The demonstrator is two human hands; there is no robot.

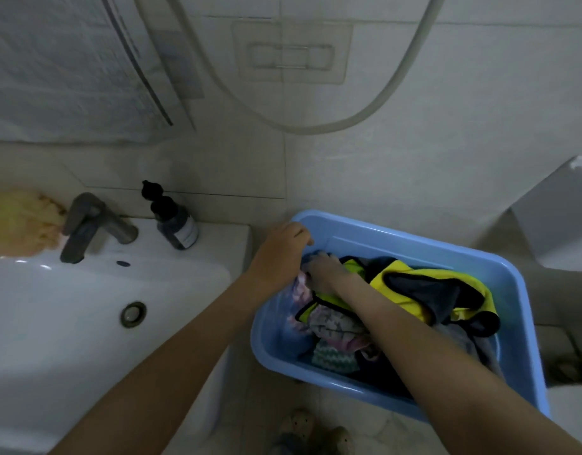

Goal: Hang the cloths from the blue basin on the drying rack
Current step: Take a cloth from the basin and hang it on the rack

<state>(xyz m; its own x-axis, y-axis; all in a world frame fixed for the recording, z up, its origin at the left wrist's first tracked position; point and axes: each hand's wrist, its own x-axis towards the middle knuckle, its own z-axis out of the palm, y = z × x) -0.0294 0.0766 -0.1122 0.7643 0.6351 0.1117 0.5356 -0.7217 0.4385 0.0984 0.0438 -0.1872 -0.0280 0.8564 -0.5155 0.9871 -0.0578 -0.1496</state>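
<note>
several cloths [414, 290] tangle in the blue basin [480, 257] — at its 10 o'clock corner the right hand [322, 272] clutches a pale cloth [301, 286], the left hand [283, 251] grip unclear — neighbours may snag, spill out.

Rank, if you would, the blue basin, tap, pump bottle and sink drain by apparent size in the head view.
1. blue basin
2. tap and pump bottle: they look about alike, so I leave them unranked
3. sink drain
</note>
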